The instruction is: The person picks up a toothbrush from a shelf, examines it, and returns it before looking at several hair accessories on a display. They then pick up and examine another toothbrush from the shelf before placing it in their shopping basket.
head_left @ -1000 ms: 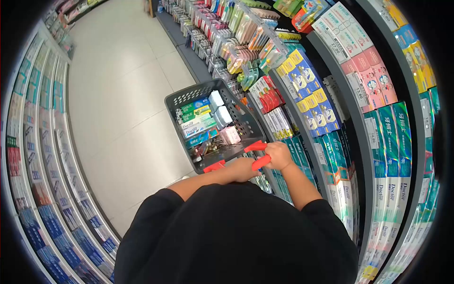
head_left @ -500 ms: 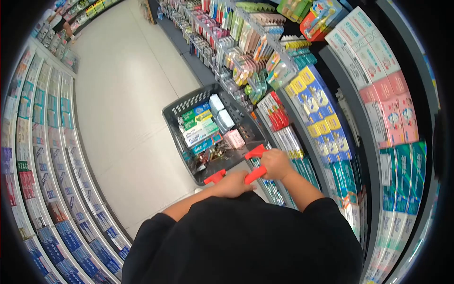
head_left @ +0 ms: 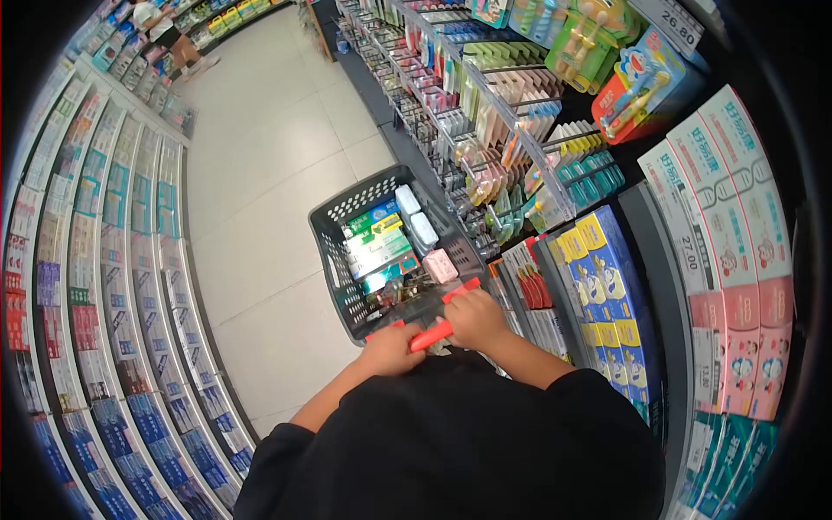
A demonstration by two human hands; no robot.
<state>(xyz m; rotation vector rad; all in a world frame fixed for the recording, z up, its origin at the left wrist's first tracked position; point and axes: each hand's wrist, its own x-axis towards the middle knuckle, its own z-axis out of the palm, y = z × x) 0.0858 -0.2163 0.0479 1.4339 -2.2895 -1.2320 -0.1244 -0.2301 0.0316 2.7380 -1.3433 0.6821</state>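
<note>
Head view: both hands closed on the red handle [head_left: 431, 336] of the grey basket cart [head_left: 340, 276]; left hand [head_left: 392, 348] wraps the near-left end, right hand [head_left: 475, 318] wraps the far-right end, fingers curled fully round, no gap showing. Cart sits just ahead of the person on the pale tiled floor [head_left: 260, 199], hard against the right shelving. Load inside: green and blue toothpaste boxes [head_left: 378, 243], white packs [head_left: 418, 218] at the far side, pink box [head_left: 440, 265] nearer the handle. Change over the last second: grip is the same on both hands, load has not shifted in the cart, but the surroundings have slid past, so cart and person have advanced down the aisle and the push is under way. Versus the earlier frame: the hanging toothbrush racks [head_left: 520, 165] were ahead of the cart and now stand level with it; the blue-and-yellow boxes [head_left: 607, 286] have dropped from beside the cart to beside the right arm; the teal boxes have slipped to the near-right corner; another person [head_left: 169, 35] has come into sight at the far left end of the aisle; left shelving [head_left: 104, 303] runs on with much the same stock
</note>
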